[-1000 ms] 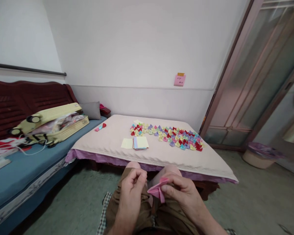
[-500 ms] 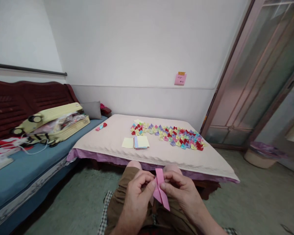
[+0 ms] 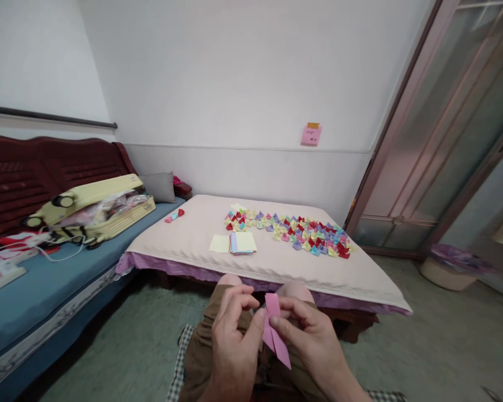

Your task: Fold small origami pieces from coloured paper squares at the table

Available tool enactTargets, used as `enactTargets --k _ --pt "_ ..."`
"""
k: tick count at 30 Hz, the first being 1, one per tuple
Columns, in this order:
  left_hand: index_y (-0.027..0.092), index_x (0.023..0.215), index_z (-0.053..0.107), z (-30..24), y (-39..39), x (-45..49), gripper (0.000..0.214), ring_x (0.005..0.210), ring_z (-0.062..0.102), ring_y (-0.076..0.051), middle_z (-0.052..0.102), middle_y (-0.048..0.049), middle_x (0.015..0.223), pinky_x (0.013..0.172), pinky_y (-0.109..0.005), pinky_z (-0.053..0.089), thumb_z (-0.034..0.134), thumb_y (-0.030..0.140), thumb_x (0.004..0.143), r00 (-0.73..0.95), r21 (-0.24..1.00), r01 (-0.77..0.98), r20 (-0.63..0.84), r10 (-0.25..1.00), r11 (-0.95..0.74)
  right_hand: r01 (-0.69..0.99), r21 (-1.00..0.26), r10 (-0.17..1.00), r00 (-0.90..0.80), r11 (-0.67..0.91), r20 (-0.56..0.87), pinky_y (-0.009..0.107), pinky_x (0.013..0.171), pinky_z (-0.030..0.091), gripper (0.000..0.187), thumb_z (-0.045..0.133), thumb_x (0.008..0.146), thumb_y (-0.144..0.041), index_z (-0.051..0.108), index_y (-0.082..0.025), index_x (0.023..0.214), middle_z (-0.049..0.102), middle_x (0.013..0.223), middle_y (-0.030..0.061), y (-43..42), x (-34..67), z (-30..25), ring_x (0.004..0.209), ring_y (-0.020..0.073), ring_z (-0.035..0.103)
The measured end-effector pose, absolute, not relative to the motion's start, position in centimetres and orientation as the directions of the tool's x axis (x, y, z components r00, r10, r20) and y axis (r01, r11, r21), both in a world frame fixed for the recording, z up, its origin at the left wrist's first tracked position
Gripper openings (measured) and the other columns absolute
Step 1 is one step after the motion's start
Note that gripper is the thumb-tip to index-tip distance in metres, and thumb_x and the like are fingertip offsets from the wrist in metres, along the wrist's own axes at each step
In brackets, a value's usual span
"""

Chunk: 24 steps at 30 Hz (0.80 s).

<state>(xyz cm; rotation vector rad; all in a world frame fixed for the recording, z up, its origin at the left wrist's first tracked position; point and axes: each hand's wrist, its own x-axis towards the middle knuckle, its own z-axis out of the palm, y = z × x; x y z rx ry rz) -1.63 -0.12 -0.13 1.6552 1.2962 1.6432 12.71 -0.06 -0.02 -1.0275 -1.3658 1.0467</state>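
A strip of folded pink paper with slanted lower ends is held upright over my lap. My right hand pinches it from the right, the thumb pressed on its front and the fingers behind. On the other side, my left hand has its fingers raised and spread, while its thumb tip rests at the paper's left edge. Beyond my knees, a stack of coloured paper squares lies on the bed-like table, beside a single pale yellow sheet.
Many small folded paper pieces in mixed colours spread across the table's right half. A few more folded pieces lie far left. An open yellow suitcase sits on the blue-covered bench. A lined bin stands right, near the glazed door.
My left fingers have lifted and spread away from the pink paper, leaving the thumb by its edge. My right hand keeps its pinch; the paper has shifted slightly down.
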Motion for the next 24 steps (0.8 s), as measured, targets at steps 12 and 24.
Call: enactTargets --k 12,24 --pt "0.02 0.071 0.066 0.3 -0.3 -1.3 0.01 0.092 0.064 -0.021 0.066 -0.007 0.097 0.079 -0.03 0.051 0.061 0.019 0.08 -0.165 0.778 0.392 0.585 0.794 -0.491 0.225 -0.914 0.94 -0.041 0.339 0.338 0.025 0.066 0.053 0.02 0.068 0.08 -0.035 0.071 -0.021 0.095 0.074 0.074 0.0027 -0.1 12.1 -0.8 0.07 0.0199 0.069" --pt "0.02 0.078 0.069 0.2 -0.4 -1.1 0.007 0.09 0.066 -0.02 0.064 -0.0082 0.102 0.073 -0.028 0.056 0.064 0.015 0.077 -0.135 0.763 0.412 0.592 0.794 -0.498 0.369 -0.816 0.891 -0.092 0.445 0.444 0.026 0.073 0.055 0.018 0.062 0.085 -0.028 0.068 -0.021 0.101 0.076 0.09 0.006 -0.1 12.2 -1.4 0.081 0.0212 0.071"
